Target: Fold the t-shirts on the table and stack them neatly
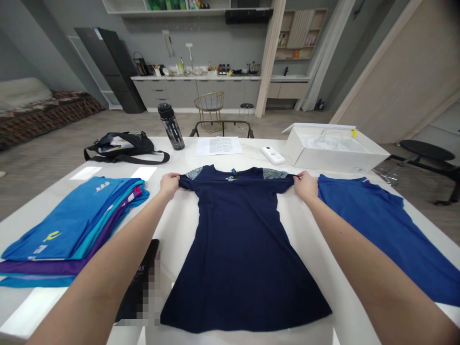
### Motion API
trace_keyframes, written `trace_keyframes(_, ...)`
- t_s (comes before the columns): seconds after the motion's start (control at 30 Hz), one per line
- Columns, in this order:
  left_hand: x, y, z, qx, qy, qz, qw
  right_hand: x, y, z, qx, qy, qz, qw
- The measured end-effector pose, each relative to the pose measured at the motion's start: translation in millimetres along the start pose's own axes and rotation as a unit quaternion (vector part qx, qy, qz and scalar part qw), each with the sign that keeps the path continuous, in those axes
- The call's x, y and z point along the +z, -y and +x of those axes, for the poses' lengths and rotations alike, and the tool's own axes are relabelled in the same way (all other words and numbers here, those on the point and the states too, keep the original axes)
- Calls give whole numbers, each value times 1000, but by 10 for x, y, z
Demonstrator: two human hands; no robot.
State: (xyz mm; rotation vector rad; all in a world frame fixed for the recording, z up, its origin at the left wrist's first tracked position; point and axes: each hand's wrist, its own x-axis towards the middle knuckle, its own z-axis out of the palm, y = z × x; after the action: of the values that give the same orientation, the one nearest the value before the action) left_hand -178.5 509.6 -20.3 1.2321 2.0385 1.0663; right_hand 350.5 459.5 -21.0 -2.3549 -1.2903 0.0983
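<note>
Dress (239, 239), dark navy, short-sleeved and flared toward the hem, lies flat on the white counter (179, 223), neck away from the person; its shoulders carry mottled grey-green panels, and a small pale mark sits below the neckline, too small to read; the left hand (169, 186) has its grip pinched on one sleeve end, and the right hand (305, 186) likewise on the other, the sleeves spread out sideways. Beyond, to the right, a white box (330, 159) stands with its top open, clear plastic (332, 141) inside; to the left, a black bag (142, 145) gapes over something white (120, 142); near it stands a dark see-through bottle (172, 128), its pale lettering unreadable; a printed sheet (219, 146) is likewise too small to read; folded clothes (68, 215) in blue, teal and purple are stacked left, the top one bearing white and yellow marks; a blue garment (370, 218) lies right.
</note>
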Motion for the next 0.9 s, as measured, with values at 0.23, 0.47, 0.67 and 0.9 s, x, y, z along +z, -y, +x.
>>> trace_keyframes(0.23,73,-60,-64,36,29,69,997,91,-50,90,-42,84,32,995)
trace_keyframes(0.47,424,-561,72,187,128,325,918,163,567,150,-206,84,-11,975)
trace_keyframes(0.67,773,-704,261,201,157,347,903,394,1074,168,-193,145,-134,961)
trace_keyframes(0.9,1015,-716,451,200,60,322,923,618,1308,327,-246,-23,-77,966)
